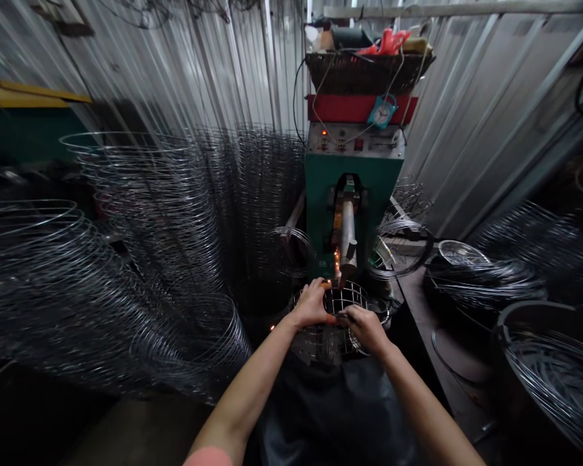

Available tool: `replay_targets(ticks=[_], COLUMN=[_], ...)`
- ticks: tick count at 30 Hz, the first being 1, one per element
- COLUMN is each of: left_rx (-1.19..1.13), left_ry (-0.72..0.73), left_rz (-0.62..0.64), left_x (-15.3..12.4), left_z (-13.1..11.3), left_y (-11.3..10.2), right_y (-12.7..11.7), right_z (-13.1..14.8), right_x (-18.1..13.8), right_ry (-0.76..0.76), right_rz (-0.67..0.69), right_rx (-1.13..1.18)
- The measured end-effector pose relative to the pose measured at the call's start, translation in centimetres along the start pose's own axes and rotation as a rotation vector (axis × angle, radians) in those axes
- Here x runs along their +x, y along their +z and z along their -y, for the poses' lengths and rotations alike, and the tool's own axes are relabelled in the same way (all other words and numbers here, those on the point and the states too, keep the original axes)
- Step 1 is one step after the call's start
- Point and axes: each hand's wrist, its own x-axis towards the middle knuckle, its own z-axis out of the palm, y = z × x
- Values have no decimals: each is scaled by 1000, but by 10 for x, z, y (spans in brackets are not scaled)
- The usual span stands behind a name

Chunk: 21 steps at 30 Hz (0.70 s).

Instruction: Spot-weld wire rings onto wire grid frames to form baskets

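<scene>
- The wire basket (pixel 335 301) is gripped by both hands directly below the electrode (pixel 348 243), close to it; its exact tilt cannot be told.
- The left hand (pixel 311 304) is placed on the far rim, with the fingers (pixel 318 289) curled narrowly around the wires.
- The right hand (pixel 364 329) is placed on the near side, with the fingers (pixel 346 316) closed on the wires.
- Sparks (pixel 337 262) are seen just above the basket.
- The electrode is mounted on a green welder (pixel 330 178), topped by a control panel (pixel 354 139).
- A clock (pixel 381 111) is hung on the welder's red band.
- Stacked wire rings (pixel 126 259) are piled to the left.
- More rings are held in a black tub (pixel 539 323) to the right.
</scene>
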Motion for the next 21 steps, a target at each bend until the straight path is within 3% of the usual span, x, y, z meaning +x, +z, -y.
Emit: replay_targets(ticks=[9,13,16,21], left_rx=[71,94,94,110], left_ry=[17,-11,-41,-115], left_rz=[-50,-49,-49,-98], left_x=[26,25,23,37], left_z=[7,9,9,11], left_y=[-1,2,4,2], right_y=[3,5,10,29], right_z=[-13,-7,-4,-14], right_x=[22,13,-13,-71], right_ry=[80,180,401,1057], right_rz=[-35,-180,-325,-332], right_rx=[-57,42,298,1052])
